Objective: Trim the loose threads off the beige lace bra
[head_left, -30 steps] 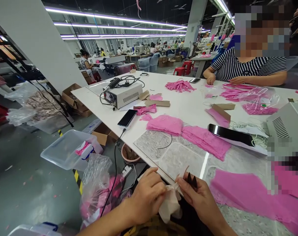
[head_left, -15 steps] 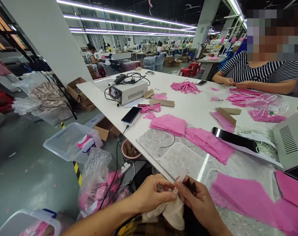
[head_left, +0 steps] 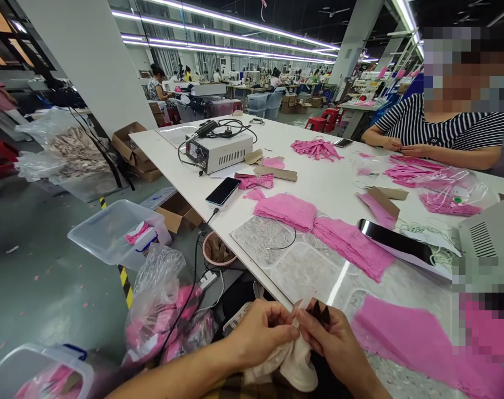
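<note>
Low in the view, at the table's near edge, my left hand [head_left: 265, 328] is closed, thumb and fingers pinching a cream fabric piece [head_left: 301, 366]. The cloth hangs loosely below my fingers. My right hand [head_left: 333, 335] pinches the same fabric's upper edge, close beside the left fingertips. A small whitish strip [head_left: 304, 302] sticks up between the two hands. Two black pointed tips [head_left: 320, 312] show from the right hand, like the blades of thread snips; the rest of that tool is hidden in the palm.
On the white table [head_left: 277, 133] lie pink fabric stacks [head_left: 284, 210], a phone [head_left: 222, 191], a grey device with cables [head_left: 221, 152] and a black curved strip [head_left: 395, 241]. Bins and bags [head_left: 152, 310] stand on the floor at left. A person in stripes [head_left: 447, 130] sits across.
The view has shifted slightly. Both hands keep their pinch at nearly the same place, and the lower end of the cream fabric has swung a little to the right.
</note>
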Action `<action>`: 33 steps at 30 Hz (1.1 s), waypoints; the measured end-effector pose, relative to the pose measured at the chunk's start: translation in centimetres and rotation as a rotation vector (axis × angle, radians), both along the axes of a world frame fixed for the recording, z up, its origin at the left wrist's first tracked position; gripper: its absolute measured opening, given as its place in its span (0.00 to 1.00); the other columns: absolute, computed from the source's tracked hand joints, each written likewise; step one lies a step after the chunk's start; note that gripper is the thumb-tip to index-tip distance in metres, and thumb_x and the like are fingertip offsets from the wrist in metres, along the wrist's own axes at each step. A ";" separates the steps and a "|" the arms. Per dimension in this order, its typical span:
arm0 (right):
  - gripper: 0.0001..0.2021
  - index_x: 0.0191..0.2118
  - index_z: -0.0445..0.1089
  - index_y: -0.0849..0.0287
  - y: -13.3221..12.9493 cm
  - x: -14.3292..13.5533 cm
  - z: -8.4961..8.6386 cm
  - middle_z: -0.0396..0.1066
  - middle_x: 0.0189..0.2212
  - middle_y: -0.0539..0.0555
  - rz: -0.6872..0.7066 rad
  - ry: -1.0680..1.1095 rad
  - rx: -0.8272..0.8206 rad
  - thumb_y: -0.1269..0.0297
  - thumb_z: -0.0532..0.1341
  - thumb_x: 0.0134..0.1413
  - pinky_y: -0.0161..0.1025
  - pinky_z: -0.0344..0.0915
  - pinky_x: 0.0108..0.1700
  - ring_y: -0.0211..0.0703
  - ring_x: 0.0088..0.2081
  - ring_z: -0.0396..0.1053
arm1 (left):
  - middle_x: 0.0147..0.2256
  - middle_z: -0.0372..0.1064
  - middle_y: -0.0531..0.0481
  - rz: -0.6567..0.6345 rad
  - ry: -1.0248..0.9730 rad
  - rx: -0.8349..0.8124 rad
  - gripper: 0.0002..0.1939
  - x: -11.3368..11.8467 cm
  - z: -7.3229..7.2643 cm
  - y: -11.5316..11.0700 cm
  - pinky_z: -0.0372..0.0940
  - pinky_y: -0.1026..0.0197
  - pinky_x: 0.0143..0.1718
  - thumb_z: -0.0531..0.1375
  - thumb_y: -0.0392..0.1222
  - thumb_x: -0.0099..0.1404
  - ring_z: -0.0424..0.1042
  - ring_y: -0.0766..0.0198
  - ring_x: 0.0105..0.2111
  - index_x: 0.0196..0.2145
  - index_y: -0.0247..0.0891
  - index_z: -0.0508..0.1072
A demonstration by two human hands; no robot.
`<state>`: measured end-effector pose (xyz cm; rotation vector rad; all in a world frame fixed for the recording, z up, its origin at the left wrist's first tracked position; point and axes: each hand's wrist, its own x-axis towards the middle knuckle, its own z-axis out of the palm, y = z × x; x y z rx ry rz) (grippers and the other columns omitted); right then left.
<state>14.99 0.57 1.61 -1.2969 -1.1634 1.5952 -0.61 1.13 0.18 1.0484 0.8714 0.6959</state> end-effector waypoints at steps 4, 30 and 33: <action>0.23 0.22 0.62 0.60 0.3 -0.4 -0.3 0.53 0.11 0.42 -0.175 0.100 -0.171 0.45 0.68 0.38 0.29 0.40 0.14 0.25 0.11 0.44 | 0.23 0.61 0.52 0.078 0.153 0.185 0.11 -0.4 0.3 -0.3 0.53 0.65 0.28 0.60 0.45 0.55 0.58 0.66 0.26 0.23 0.33 0.67; 0.22 0.33 0.75 0.52 -1.8 2.3 3.4 0.69 0.26 0.53 0.125 -0.263 0.057 0.40 0.55 0.51 0.39 0.64 0.33 0.45 0.29 0.65 | 0.39 0.73 0.40 0.050 0.125 0.846 0.07 -2.5 -0.3 0.5 0.66 0.64 0.40 0.55 0.29 0.61 0.72 0.62 0.38 0.35 0.34 0.72; 0.17 0.36 0.76 0.51 -1.9 1.7 4.2 0.71 0.27 0.54 0.245 -0.405 0.197 0.48 0.54 0.56 0.40 0.64 0.35 0.47 0.30 0.67 | 0.39 0.72 0.41 0.051 0.183 0.857 0.07 -2.6 -0.4 0.4 0.66 0.64 0.40 0.55 0.29 0.61 0.72 0.62 0.39 0.35 0.34 0.73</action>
